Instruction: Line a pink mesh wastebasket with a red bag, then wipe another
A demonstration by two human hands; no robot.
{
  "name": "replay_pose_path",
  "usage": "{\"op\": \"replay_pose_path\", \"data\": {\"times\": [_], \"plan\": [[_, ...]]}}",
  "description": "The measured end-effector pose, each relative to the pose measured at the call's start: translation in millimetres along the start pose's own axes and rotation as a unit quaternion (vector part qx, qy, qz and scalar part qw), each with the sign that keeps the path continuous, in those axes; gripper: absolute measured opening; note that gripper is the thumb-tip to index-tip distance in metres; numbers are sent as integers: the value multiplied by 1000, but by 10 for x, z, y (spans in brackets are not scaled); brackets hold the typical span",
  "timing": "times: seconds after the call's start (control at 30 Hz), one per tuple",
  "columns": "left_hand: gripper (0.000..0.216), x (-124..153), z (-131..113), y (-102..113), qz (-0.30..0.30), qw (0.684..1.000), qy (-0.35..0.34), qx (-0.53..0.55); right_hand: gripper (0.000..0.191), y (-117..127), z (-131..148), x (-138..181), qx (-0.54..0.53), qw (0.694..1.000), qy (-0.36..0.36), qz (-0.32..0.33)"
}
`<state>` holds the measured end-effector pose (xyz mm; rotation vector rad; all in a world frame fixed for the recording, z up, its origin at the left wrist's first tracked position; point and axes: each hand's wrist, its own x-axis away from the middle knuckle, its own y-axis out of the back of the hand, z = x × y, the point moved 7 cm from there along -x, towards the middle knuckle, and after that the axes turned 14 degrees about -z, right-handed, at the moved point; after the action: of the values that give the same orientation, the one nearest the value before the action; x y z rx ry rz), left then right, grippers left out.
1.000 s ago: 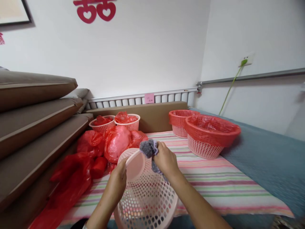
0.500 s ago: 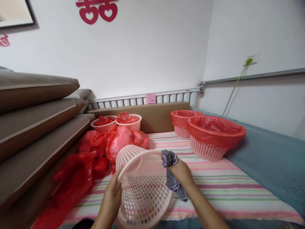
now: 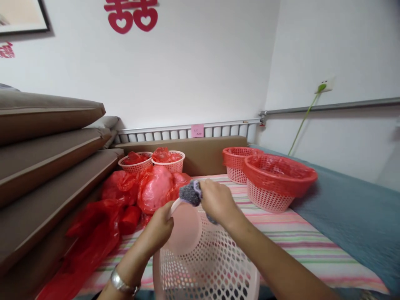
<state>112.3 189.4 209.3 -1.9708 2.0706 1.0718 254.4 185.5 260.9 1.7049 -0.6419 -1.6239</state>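
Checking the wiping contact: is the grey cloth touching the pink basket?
Touching. The head view shows the grey cloth, gripped in the right hand, pressed against the pink basket at its base edge.

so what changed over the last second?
The right hand swept the grey cloth out to the pink basket's right side, then back up to its bottom end. The left hand turned the basket meanwhile, keeping its grip. Both grips held throughout; the lined baskets and red bags stayed put.
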Motion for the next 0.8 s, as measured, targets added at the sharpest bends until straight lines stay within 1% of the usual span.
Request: {"op": "replay_pose_path", "data": {"times": [0.07,0.17,0.23,0.3,0.4,0.5,0.57,0.67,0.8], "plan": [[65,-10,17,39,-25,999,-32,-7,17,-12,277,-15,-18,998,45,-28],[56,19,59,142,-81,994,-70,-16,17,-4,693,4,-55,991,100,-69],[50,52,105,200,-111,991,-78,-18,17,-7,858,32,-78,986,119,-85],[49,89,139,222,-130,988,-76,-22,16,-19,897,62,-102,982,128,-92],[51,137,146,185,-144,988,-56,-30,17,-38,768,91,-138,978,114,-103],[50,163,122,98,-131,990,-33,-25,24,-70,579,99,-166,977,81,-104],[51,172,115,75,-131,991,-20,-13,26,-100,459,89,-173,979,44,-101],[55,193,143,107,-146,989,3,0,30,-164,270,57,-163,982,-21,-91],[56,254,205,150,-140,989,39,14,34,-291,-93,42,-133,982,-111,-81]]}}
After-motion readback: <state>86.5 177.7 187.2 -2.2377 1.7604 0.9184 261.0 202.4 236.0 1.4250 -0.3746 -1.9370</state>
